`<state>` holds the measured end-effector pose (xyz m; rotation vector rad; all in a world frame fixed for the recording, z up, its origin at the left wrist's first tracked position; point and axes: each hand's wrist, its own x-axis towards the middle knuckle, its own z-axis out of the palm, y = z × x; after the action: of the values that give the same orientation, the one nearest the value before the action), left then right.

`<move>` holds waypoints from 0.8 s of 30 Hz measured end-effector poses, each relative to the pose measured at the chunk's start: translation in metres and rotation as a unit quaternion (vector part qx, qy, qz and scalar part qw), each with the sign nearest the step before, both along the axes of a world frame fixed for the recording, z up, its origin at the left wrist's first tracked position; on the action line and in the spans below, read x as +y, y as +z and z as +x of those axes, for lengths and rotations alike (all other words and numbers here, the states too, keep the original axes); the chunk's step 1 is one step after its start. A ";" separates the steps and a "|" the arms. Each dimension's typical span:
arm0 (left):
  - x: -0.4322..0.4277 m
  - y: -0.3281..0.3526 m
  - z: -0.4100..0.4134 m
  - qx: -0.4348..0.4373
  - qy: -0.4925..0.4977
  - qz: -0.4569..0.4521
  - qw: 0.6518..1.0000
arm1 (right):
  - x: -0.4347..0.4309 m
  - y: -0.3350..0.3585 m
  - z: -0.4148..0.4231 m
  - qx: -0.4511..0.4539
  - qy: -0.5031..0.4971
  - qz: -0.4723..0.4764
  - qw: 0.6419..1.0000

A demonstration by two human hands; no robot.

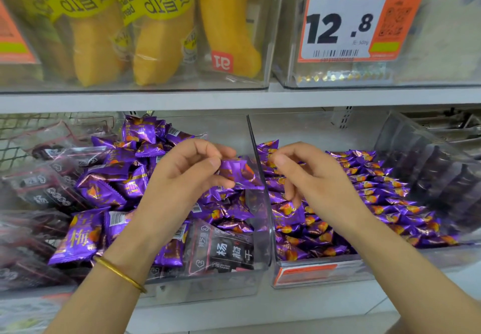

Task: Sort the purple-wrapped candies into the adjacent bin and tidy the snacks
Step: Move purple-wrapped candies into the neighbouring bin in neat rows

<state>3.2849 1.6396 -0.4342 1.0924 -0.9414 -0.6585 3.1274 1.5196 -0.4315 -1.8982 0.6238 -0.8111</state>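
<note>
My left hand (182,177) pinches a purple-wrapped candy (240,173) between thumb and fingers, just left of the clear divider wall (260,177). Below it the left clear bin (221,289) holds a heap of purple candies (104,188) mixed with dark packets (223,250). My right hand (309,177) hovers over the right clear bin (325,271) with fingers loosely curled and nothing in them. That right bin is full of small purple candies (377,190) laid in rows.
Dark plum packets (39,190) crowd the far left. The shelf above (234,96) carries clear boxes of yellow banana-bread packs (161,34) and an orange 12.8 price tag (348,18). Another clear bin with dark packets (442,172) stands at the right.
</note>
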 end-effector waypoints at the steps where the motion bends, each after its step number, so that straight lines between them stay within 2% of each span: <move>1: 0.001 0.001 -0.001 -0.001 -0.011 -0.027 1.000 | 0.005 0.002 0.003 0.014 0.010 -0.018 1.000; 3: 0.002 0.002 -0.003 -0.014 -0.025 -0.070 0.997 | 0.011 0.002 0.008 0.042 0.033 -0.057 0.997; 5: 0.003 0.001 -0.003 -0.031 -0.037 -0.097 0.994 | 0.014 0.002 0.011 0.063 0.048 -0.057 0.995; 9: 0.000 -0.005 -0.006 -0.063 -0.057 -0.103 0.991 | 0.011 0.008 0.007 0.091 0.080 0.056 0.991; 12: -0.003 -0.008 -0.010 -0.079 -0.057 -0.112 0.989 | 0.010 0.011 0.003 0.093 0.125 0.098 0.983; 17: -0.008 -0.008 -0.012 -0.042 -0.089 -0.115 0.988 | 0.005 0.008 0.000 0.037 0.154 0.175 0.972; 20: -0.016 -0.015 -0.009 -0.034 0.012 -0.040 0.999 | -0.006 0.006 -0.005 -0.022 0.143 0.230 0.962; 21: -0.018 -0.020 -0.005 -0.081 0.067 0.011 0.994 | -0.010 0.006 -0.006 -0.041 0.136 0.245 0.959; 22: -0.020 -0.025 0.000 -0.174 0.109 0.068 0.976 | -0.013 0.006 -0.008 -0.058 0.129 0.255 0.956; 24: -0.022 -0.035 0.009 -0.410 0.098 0.172 0.890 | -0.017 0.005 -0.010 -0.083 0.117 0.267 0.953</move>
<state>3.2938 1.6177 -0.4689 1.8255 -1.4328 -0.1681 3.1170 1.5031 -0.4265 -1.3611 0.4447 -0.5680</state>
